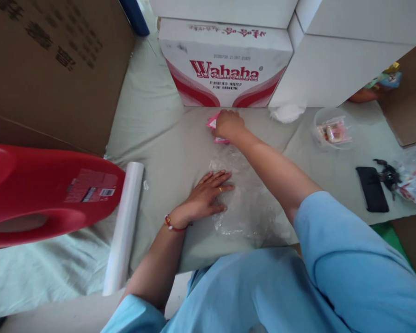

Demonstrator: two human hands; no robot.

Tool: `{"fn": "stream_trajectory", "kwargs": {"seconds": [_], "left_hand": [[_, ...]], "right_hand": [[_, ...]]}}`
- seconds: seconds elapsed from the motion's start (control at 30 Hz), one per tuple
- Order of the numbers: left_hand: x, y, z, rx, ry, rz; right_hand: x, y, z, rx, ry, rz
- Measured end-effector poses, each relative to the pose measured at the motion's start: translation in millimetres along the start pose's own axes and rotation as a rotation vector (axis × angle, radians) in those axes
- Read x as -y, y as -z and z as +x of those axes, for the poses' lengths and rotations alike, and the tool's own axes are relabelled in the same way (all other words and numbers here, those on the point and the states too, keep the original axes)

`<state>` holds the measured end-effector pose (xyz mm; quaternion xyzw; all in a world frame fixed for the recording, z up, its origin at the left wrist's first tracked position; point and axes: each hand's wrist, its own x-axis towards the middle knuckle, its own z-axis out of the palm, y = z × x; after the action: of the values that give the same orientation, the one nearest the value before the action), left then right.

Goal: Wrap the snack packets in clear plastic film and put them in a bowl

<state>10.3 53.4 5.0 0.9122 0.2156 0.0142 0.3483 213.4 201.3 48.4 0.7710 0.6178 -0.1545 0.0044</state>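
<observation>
At upper centre the right hand [230,126] grips a pink packet [212,122], just above the clear plastic [246,208] (the left hand [208,195], spread open, overlaps its left edge).

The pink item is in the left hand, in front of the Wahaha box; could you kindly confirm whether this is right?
Not the left hand: the head view shows the pink item in the right hand, in front of the Wahaha box.

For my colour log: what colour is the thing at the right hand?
The thing at the right hand shows pink and white, in the head view.
</observation>
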Motion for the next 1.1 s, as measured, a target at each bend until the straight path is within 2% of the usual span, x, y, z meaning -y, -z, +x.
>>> {"fn": "stream_trajectory", "kwargs": {"seconds": [0.07,0.13,0.2,0.3,0.37,0.4,0.5,0.57,0.73,0.87,1.0,1.1], "left_hand": [[0,0.3,0,0.006,-0.002,0.001],[0,-0.3,0,0.002,-0.002,-0.007],[1,-1.7,0,-0.011,-0.004,-0.021],[2,-3.9,0,-0.033,-0.019,-0.027],[3,-4.7,0,-0.035,-0.024,-0.018],[4,-4.9,0,-0.03,-0.021,-0.011],[6,-4.7,0,-0.013,-0.012,0.006],[7,-4.3,0,-0.016,-0.02,0.01],[8,-4.3,-2,-0.038,-0.026,0.016],[7,-5.8,-3,-0.062,-0.046,0.01],[3,-10.6,-1,-0.116,-0.012,-0.004],[1,-14.6,2,-0.144,0.012,0.005]], "right_hand": [[-21,10,6,0.065,0.017,-0.04],[-53,20,2,0.086,0.026,-0.076],[-91,25,-10,0.094,0.052,-0.115],[-146,24,-38,0.127,0.181,-0.157],[-171,19,-56,0.082,0.228,-0.103],[-179,16,-62,0.032,0.204,-0.057],[-183,7,-73,-0.132,0.041,0.077],[-175,1,-74,-0.176,0.001,0.112],[-155,-8,-70,-0.096,0.02,0.022],[-172,-1,-80,-0.12,-0.007,0.021],[-198,15,-115,-0.289,-0.032,0.132],[-190,21,-160,-0.379,0.088,0.237]]}}
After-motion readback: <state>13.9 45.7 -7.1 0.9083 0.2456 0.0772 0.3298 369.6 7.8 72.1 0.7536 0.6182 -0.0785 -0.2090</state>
